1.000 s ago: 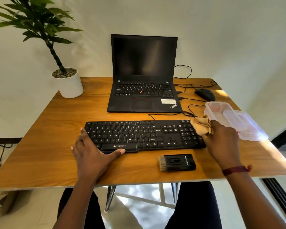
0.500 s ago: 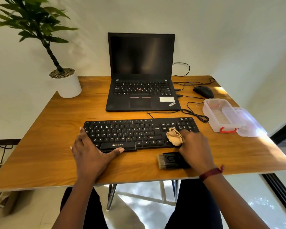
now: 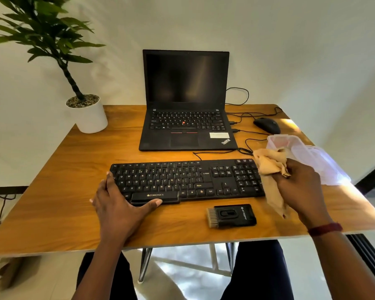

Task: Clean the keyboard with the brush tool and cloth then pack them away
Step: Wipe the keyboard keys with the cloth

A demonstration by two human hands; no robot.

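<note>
the fingers of the right hand (image 3: 299, 187) are curled round a bunched tan cloth (image 3: 271, 167), which is gripped at its upper part and held over the right end of the keyboard (image 3: 186, 180), above the number pad. a loose tail of the cloth is seen hanging down past the keyboard's right front corner; whether it touches the keys cannot be told. a dark red band is worn on the right wrist.

the fingers of the left hand (image 3: 119, 204) are straight and nothing is held in them. they are laid against the left end of the keyboard, and the thumb (image 3: 154, 202) is stretched along its front edge, just under the space bar.

the black keyboard is set flat across the middle of the wooden table (image 3: 63, 191), its long side parallel to the near edge. the brush tool (image 3: 232, 215), a black block with tan bristles at its left end, is laid on the table just in front of the keyboard's right half, apart from both hands.

a clear plastic container (image 3: 277, 141) is found behind the right hand, near the table's right edge, with its lid (image 3: 325, 167) spread out to its right; both are blurred. further back an open black laptop (image 3: 186, 105) with a dark screen is placed, with a black mouse (image 3: 266, 124) and looped cables to its right. a potted plant (image 3: 89, 118) in a white pot is set at the far left corner.
</note>
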